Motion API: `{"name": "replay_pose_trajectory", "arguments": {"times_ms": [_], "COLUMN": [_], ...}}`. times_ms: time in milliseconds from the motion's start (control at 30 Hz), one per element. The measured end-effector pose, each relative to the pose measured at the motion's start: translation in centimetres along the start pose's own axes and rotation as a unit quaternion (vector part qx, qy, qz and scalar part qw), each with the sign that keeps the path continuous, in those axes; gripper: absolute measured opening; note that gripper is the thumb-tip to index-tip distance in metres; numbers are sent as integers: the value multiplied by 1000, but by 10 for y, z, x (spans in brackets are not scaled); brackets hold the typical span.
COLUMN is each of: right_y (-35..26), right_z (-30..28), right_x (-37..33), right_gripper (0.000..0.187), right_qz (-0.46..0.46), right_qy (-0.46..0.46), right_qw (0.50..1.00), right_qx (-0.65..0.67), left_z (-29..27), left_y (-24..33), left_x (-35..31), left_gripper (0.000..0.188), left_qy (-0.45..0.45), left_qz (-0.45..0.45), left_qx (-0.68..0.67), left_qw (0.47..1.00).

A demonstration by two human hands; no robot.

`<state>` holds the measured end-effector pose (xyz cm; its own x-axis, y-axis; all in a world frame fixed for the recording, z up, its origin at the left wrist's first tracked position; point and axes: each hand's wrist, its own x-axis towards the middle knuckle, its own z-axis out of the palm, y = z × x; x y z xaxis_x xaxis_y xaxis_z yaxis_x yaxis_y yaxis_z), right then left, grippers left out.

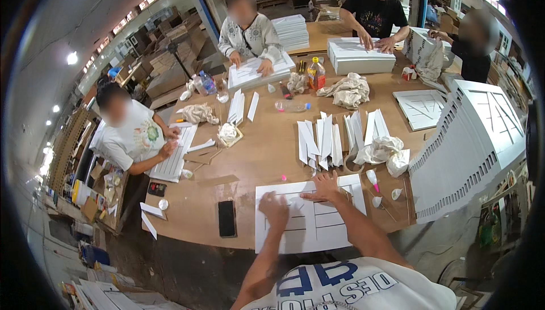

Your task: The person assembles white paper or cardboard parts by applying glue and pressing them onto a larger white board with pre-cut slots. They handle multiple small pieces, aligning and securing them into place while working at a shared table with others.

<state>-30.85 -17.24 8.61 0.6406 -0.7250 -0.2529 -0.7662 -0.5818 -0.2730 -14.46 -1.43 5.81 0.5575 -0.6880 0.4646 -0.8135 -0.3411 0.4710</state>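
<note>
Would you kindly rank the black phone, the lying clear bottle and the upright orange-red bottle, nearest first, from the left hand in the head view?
1. Black phone, just left of the left hand.
2. Clear bottle, lying mid-table beyond it.
3. Orange-red bottle, standing farther back.

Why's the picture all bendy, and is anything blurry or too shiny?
In the head view, the fisheye lens bends things near the rim, like the tall stack of white panels; in that same head view, the left hand looks smeary, the right hand clearer; also in the head view, a round lamp glares at upper left.
</note>
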Motion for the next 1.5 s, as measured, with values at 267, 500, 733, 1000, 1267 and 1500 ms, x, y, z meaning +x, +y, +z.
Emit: {"name": "replay_pose_trajectory", "arguments": {"times_ms": [267,500,733,1000,1267,1500], "right_y": [6,4,9,6,5,7], "right_z": [9,1,4,16,12,19], "right_x": [1,-1,5,6,0,1], "right_gripper": [115,112,109,103,100,103], "right_qz": [-17,-19,-7,-32,-32,-27], "right_qy": [1,-21,-8,41,46,64], "right_qw": [999,999,1000,998,998,998], "right_qx": [30,35,-2,-32,-16,-8], "left_z": [-11,-12,-7,3,-3,3], "left_y": [-56,-55,-50,-76,-70,-83], "left_x": [7,14,18,11,15,11], "left_gripper": [43,37,35,39,33,31], "left_qy": [16,-35,-66,-36,-40,-33], "left_qz": [-42,-87,-111,-93,-100,-87], "left_qx": [101,63,11,-25,10,5], "left_qw": [994,994,992,995,994,996]}}
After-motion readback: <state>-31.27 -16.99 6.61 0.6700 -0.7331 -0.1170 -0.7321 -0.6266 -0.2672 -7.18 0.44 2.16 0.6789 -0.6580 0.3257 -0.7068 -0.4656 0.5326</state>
